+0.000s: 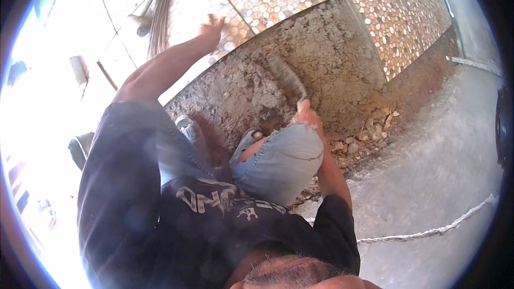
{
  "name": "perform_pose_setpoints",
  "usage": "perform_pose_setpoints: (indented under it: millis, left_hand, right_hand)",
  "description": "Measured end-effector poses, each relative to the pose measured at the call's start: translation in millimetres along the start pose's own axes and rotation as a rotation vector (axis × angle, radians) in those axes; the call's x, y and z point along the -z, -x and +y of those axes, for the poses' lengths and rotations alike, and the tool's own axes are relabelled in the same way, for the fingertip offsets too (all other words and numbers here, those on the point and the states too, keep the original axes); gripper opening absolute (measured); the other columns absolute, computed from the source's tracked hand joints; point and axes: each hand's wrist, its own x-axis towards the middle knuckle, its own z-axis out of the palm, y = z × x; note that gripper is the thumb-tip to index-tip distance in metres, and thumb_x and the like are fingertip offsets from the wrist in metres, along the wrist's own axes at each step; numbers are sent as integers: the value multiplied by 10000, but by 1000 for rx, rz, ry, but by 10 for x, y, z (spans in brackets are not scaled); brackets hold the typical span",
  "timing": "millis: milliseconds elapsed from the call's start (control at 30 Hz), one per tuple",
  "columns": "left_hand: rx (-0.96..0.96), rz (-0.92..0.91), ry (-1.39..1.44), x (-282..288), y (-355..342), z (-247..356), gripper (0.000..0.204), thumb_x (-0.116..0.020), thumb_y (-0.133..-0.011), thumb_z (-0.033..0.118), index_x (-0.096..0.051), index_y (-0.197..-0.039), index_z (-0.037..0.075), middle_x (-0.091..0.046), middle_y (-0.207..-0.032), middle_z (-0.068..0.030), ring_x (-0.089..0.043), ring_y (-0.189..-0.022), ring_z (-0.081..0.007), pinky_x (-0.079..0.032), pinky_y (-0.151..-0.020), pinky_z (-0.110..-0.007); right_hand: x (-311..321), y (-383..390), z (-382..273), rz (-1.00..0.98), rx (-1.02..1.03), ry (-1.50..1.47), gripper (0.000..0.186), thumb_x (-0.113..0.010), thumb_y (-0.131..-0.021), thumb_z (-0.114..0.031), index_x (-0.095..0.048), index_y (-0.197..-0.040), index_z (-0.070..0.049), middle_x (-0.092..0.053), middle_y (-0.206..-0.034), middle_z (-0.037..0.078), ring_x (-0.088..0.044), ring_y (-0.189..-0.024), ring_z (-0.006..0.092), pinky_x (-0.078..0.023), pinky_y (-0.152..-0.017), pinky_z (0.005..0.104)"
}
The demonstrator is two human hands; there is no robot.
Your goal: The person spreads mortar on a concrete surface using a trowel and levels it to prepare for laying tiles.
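Holding one trowel (287,77) over mortar (340,48)

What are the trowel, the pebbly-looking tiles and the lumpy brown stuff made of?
The trowel is probably metal: its slim blade looks dull grey. The tiles may be glazed ceramic, since straight joints cut the pebble pattern, but real stones are possible. The lumpy stuff seems like cement mortar: rough, grainy and matte.

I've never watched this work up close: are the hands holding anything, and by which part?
The right hand holds a trowel by its handle end; the left hand appears to hold nothing.
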Motion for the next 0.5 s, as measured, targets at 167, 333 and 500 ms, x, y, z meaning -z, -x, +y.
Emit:
perform_pose_setpoints:
  millis: [167,333,500]
  left_hand:
    - [-13,61,-91,185,-177,-156,1376,-908,-510,225,61,-1476,78,-121,-1428,-409,-529,-1105,-491,-517,-851,-447]
    - [-127,73,-89,280,-100,-305,1351,-890,-553,342,55,-1455,0,-158,-1390,-447,-480,-1172,-489,-448,-960,-478]
    - [-114,165,-106,201,-99,-247,1332,-886,-540,365,5,-1457,-5,-200,-1373,-446,-496,-1146,-499,-435,-970,-487]
  right_hand:
    - [560,-276,102,290,-10,-227,442,-577,-843,-278,-392,-1158,-30,-624,-892,294,-617,-823,455,-476,-717,550]
    - [1222,-1118,600,336,-168,-482,543,-605,-814,-248,-395,-1245,8,-623,-923,297,-622,-827,441,-489,-728,513]
    - [791,-787,561,216,-71,-327,565,-590,-782,-161,-356,-1263,20,-610,-940,317,-620,-803,433,-492,-706,488]
